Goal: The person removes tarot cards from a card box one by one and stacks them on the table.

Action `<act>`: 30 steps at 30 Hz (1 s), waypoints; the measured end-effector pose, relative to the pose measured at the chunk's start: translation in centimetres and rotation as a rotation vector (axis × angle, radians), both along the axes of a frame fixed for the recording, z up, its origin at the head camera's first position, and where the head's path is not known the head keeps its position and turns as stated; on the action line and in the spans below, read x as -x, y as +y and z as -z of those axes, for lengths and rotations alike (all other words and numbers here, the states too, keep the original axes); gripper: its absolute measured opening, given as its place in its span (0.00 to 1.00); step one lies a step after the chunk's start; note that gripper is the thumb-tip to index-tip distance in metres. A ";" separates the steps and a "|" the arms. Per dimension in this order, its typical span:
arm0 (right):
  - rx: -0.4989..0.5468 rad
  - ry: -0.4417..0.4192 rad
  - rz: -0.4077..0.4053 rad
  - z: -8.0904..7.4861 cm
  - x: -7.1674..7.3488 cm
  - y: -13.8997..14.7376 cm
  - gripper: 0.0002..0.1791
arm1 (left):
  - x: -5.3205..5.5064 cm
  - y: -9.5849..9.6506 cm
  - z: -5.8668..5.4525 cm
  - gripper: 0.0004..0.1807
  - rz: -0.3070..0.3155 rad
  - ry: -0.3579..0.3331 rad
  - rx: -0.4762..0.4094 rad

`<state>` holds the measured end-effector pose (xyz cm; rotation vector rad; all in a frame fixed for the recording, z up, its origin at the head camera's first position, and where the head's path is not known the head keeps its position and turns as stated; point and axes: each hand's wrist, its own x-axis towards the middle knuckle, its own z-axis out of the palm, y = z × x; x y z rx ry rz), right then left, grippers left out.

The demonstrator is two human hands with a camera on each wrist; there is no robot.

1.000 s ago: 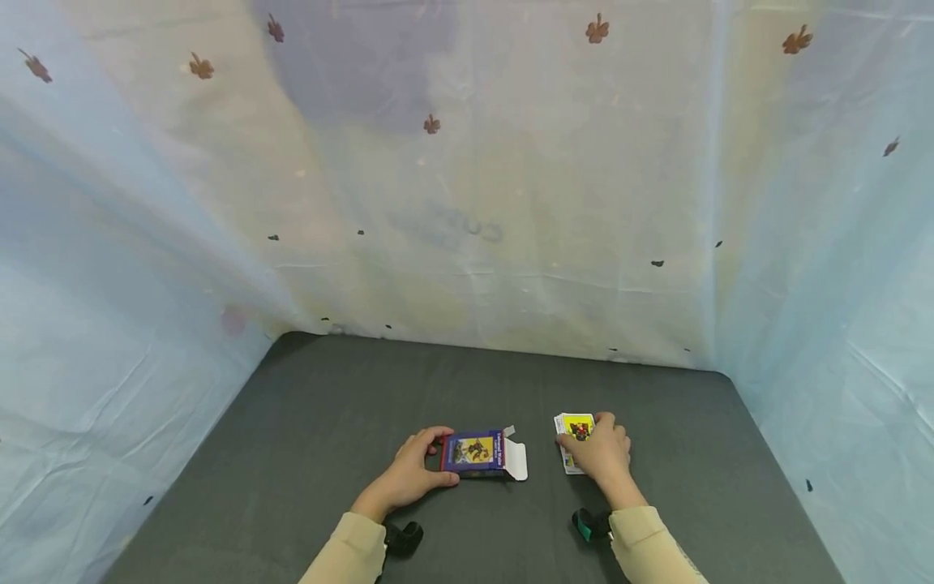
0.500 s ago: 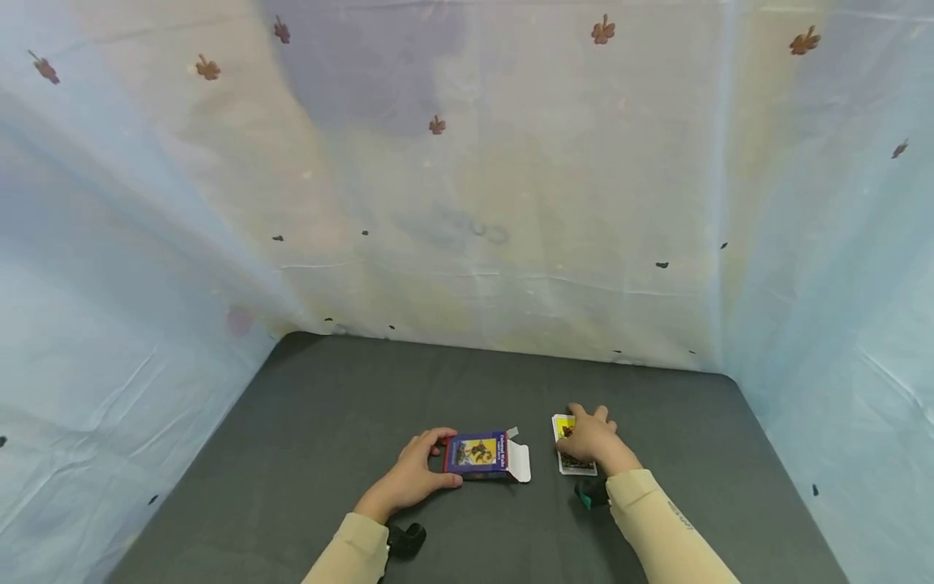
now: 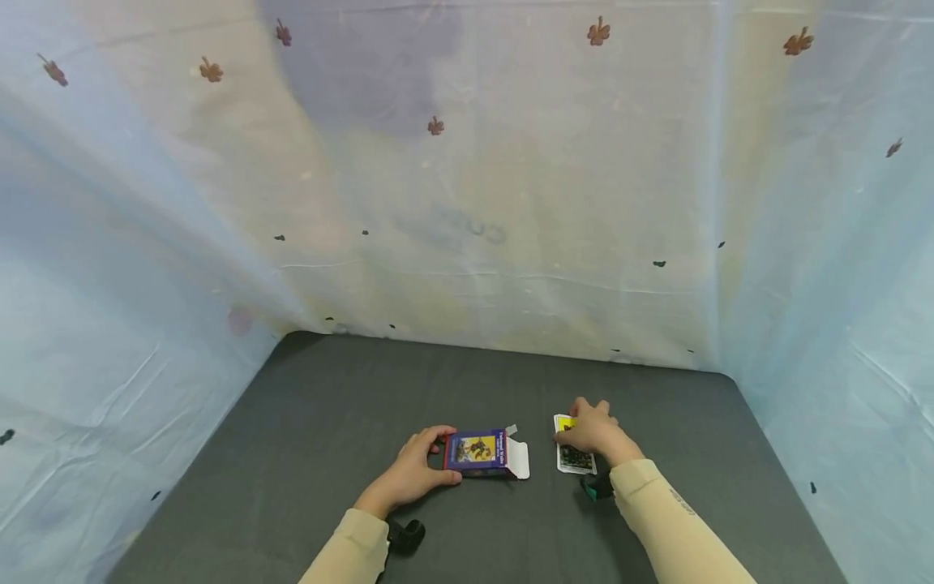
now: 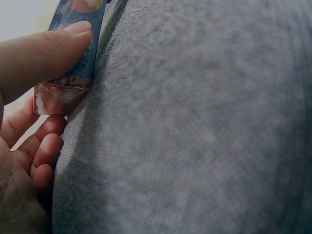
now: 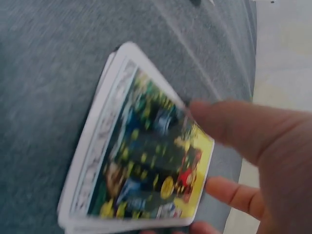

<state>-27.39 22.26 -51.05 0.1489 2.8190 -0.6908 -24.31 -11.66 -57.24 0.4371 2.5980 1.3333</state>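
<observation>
A purple-blue card box (image 3: 476, 451) with a yellow picture lies flat on the table, its white end flap (image 3: 518, 460) open to the right. My left hand (image 3: 410, 477) grips the box's left end, thumb along the near side and fingers at the far side. In the left wrist view the thumb presses the box's blue side, above its red end (image 4: 61, 100). To the right lies a stack of picture cards (image 5: 146, 156), slightly uneven at the edges. My right hand (image 3: 597, 431) holds this stack, thumb on one long edge and fingertips around the yellow end and opposite edge.
The dark grey cloth-covered table (image 3: 365, 381) carries both things. Pale sheeting (image 3: 467, 203) with leaf shapes hangs behind it and along both sides. Black wrist straps (image 3: 404, 537) hang beneath the forearms.
My right hand has shifted a little left and farther over the card stack, turning so more of the near card end shows. The left hand and box stay in place.
</observation>
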 end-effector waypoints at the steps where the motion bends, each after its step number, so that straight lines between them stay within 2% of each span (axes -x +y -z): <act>1: 0.020 0.006 -0.008 0.0 0.0 0.3 0.36 | 0.0 0.0 0.0 0.41 0.000 0.001 -0.001; 8: 0.113 -0.035 -0.136 0.6 -1.1 3.0 0.60 | 0.1 0.0 -0.1 0.40 -0.002 -0.008 -0.004; 13: 0.141 -0.075 -0.196 0.9 -1.8 4.1 0.69 | 0.1 0.0 -0.2 0.40 -0.002 0.000 -0.002; 16: 0.127 -0.053 -0.219 1.1 -2.0 4.3 0.70 | 0.1 0.0 -0.2 0.41 0.002 -0.009 -0.002; 23: 0.081 0.018 -0.223 1.8 -1.6 4.2 0.64 | 0.0 -0.1 -0.3 0.41 0.011 -0.026 -0.008; 30: 0.064 0.002 -0.207 1.6 -1.2 3.6 0.67 | 0.1 -0.1 -0.3 0.41 0.008 -0.020 -0.004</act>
